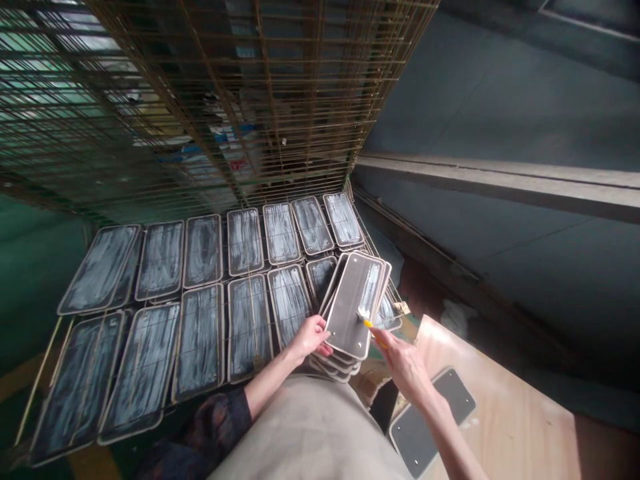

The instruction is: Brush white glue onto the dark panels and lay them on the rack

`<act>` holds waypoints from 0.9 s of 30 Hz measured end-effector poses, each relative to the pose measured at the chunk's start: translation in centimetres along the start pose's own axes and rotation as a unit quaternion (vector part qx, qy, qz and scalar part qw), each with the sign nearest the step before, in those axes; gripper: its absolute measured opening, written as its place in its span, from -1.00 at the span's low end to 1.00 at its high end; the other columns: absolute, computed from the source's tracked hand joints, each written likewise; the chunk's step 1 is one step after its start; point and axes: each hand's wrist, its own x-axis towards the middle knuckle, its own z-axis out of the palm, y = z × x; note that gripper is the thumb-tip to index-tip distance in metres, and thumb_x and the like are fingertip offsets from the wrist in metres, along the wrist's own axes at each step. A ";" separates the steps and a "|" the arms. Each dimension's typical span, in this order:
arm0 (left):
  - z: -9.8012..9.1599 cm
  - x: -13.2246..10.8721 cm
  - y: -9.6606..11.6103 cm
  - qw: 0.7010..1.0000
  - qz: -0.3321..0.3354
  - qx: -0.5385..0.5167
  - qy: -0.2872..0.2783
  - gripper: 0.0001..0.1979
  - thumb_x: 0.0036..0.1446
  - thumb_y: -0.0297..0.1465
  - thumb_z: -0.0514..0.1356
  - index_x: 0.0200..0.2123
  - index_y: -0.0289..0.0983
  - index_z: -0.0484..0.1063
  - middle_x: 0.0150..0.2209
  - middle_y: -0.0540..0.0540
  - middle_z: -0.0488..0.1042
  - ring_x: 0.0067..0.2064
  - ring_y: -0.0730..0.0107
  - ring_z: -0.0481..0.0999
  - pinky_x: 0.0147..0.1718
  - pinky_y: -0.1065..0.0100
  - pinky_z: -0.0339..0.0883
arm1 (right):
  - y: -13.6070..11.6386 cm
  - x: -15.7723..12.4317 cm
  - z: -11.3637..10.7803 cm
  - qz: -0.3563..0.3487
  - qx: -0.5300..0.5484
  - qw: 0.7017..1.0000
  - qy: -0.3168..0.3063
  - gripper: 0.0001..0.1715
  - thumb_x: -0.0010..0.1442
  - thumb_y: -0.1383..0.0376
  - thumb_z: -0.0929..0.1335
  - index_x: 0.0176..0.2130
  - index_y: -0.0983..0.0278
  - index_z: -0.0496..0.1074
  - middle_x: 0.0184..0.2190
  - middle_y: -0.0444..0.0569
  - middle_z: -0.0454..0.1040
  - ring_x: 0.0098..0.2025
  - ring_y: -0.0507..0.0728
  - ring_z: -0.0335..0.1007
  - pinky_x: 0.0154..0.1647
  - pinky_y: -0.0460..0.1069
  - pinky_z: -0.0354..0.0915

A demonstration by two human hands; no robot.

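The left hand (313, 335) is closed around the near left edge of a stack of panels (345, 360), thumb on top and fingers underneath, and holds the stack above the front right corner of a wire rack (36, 387). The top panel (350, 310) is dark with a pale rim; most of its face is bare, and a white streak runs along its far right part. The right hand (404, 365) is curled around the yellow handle of a brush (367, 322), whose white-loaded bristles touch the top panel near its right edge.

Coated panels (200, 340), their dark faces smeared white, lie side by side on the wire rack in two rows, one far and one near, almost filling it. More wire racks (200, 100) are stacked above, tilted up towards the back.

To the right of the person a wooden surface (510, 427) carries a bare panel (430, 417), which lies flat just under the right forearm. A light cloth (310, 433) covers the person's lap. A grey wall (500, 100) with a ledge (500, 177) rises on the right.
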 end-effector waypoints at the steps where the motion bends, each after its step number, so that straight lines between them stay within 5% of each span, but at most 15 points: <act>1: 0.0 -0.1 0.1 1.000 0.001 -0.002 -0.001 -0.66 0.00 -0.30 0.28 -0.37 -0.26 0.12 -0.61 0.09 0.35 -0.58 0.31 0.53 -0.65 0.42 0.37 | -0.6 -0.5 -0.2 0.008 0.019 1.000 -0.013 -0.67 0.33 0.19 0.13 -0.04 0.19 0.35 -0.22 -0.04 0.53 -0.33 0.10 0.51 -0.38 -0.07 0.35; 7: -0.1 0.0 0.1 1.000 0.003 -0.003 -0.004 -0.65 -0.02 -0.29 0.28 -0.38 -0.27 0.11 -0.63 0.11 0.34 -0.59 0.31 0.53 -0.64 0.41 0.38 | -2.5 -2.3 -2.0 0.054 0.144 0.983 -0.101 -0.64 0.34 0.15 0.11 -0.04 0.22 0.34 -0.37 -0.07 0.51 -0.35 0.08 0.49 -0.33 -0.07 0.34; 12: -0.2 0.1 0.1 1.000 0.013 0.007 -0.011 -0.69 0.00 -0.31 0.26 -0.38 -0.28 0.14 -0.63 0.11 0.33 -0.61 0.36 0.50 -0.66 0.42 0.38 | -1.2 -0.4 -2.1 0.066 0.258 0.959 -0.098 -0.61 0.32 0.10 0.15 -0.08 0.26 0.37 -0.51 -0.11 0.47 -0.46 0.07 0.47 -0.37 -0.06 0.37; 17: -0.1 0.2 0.4 0.999 0.017 0.029 -0.017 -0.75 0.02 -0.35 0.24 -0.36 -0.29 0.17 -0.63 0.10 0.34 -0.65 0.42 0.46 -0.72 0.49 0.31 | 2.9 4.6 -0.6 0.100 0.320 0.942 0.023 -0.59 0.24 0.01 0.22 -0.19 0.26 0.39 -0.52 -0.08 0.49 -0.50 0.11 0.49 -0.44 -0.03 0.43; 22: -0.2 0.4 0.2 0.999 0.022 0.034 -0.021 -0.76 0.03 -0.36 0.23 -0.33 -0.29 0.19 -0.63 0.11 0.34 -0.66 0.46 0.45 -0.73 0.52 0.29 | 5.7 9.1 -0.7 0.061 0.255 0.950 0.169 -0.58 0.25 0.01 0.20 -0.16 0.26 0.39 -0.51 -0.08 0.50 -0.45 0.10 0.50 -0.38 -0.02 0.44; 27: -0.1 0.5 0.2 0.999 0.018 0.038 -0.012 -0.79 0.05 -0.40 0.20 -0.32 -0.30 0.18 -0.65 0.14 0.31 -0.68 0.45 0.44 -0.75 0.53 0.27 | 5.2 12.6 -1.4 -0.013 0.099 0.977 0.188 -0.65 0.31 0.15 0.16 -0.04 0.23 0.36 -0.40 -0.06 0.54 -0.36 0.09 0.51 -0.28 -0.04 0.39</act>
